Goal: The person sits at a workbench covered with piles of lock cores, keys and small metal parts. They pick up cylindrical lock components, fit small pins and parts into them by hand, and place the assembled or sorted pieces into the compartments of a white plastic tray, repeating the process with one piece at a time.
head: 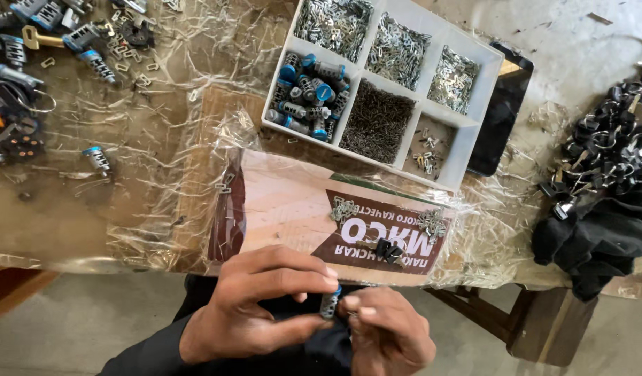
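your left hand fingers pinched around a small blue-capped lock cylinder, your right hand fingers curled, tips touching it, white compartment tray on the desk beyond

1. A small lock cylinder, grey ribbed metal with a blue end, stands roughly upright at the near table edge, blue end uppermost.
2. The left hand pinches it between thumb and fingers.
3. The right hand touches its lower side with its fingertips.
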A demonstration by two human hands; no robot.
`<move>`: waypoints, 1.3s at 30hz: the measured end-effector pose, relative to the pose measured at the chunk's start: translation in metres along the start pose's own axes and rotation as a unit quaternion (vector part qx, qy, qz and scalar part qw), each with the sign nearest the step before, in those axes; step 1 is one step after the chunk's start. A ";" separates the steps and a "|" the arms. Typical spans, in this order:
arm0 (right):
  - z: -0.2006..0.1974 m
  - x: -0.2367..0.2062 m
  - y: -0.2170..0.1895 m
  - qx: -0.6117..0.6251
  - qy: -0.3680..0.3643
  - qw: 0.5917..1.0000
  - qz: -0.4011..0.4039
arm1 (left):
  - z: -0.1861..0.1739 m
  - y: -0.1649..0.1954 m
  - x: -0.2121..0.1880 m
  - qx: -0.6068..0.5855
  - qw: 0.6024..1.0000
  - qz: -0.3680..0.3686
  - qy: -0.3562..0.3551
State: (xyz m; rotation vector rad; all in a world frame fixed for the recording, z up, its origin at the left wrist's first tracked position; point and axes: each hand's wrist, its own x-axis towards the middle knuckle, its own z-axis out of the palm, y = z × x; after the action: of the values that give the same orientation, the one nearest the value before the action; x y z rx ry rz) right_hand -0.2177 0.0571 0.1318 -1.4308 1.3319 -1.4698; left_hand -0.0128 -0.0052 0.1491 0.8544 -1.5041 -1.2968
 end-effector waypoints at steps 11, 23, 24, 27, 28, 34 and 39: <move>0.000 0.001 -0.001 -0.026 -0.031 0.998 0.040 | 0.010 -0.002 0.002 0.125 0.991 0.033 0.018; -0.061 0.003 0.023 -0.399 0.086 0.913 0.004 | 0.024 -0.011 0.016 0.069 0.994 0.080 -0.027; -0.067 0.005 0.026 -0.400 0.059 0.914 0.028 | 0.024 -0.010 0.017 0.072 0.994 0.074 -0.020; -0.086 0.009 0.036 -0.400 -0.015 0.914 0.065 | 0.026 -0.008 0.020 0.062 0.997 0.042 -0.024; -0.090 0.009 0.041 -0.403 -0.033 0.913 0.051 | 0.027 -0.007 0.021 0.064 0.997 0.044 -0.027; -0.105 -0.011 0.065 -0.423 -0.056 0.899 -0.103 | 0.035 0.000 0.024 0.068 0.996 0.044 -0.026; -0.077 -0.051 0.062 -0.138 0.077 0.986 0.057 | 0.038 -0.003 0.023 0.051 0.997 0.037 -0.038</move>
State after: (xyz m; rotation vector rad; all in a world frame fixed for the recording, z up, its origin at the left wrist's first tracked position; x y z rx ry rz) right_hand -0.2949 0.1057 0.0692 -1.4037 1.7413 -1.3831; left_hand -0.0565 -0.0146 0.1506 0.8129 -1.6588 -1.2192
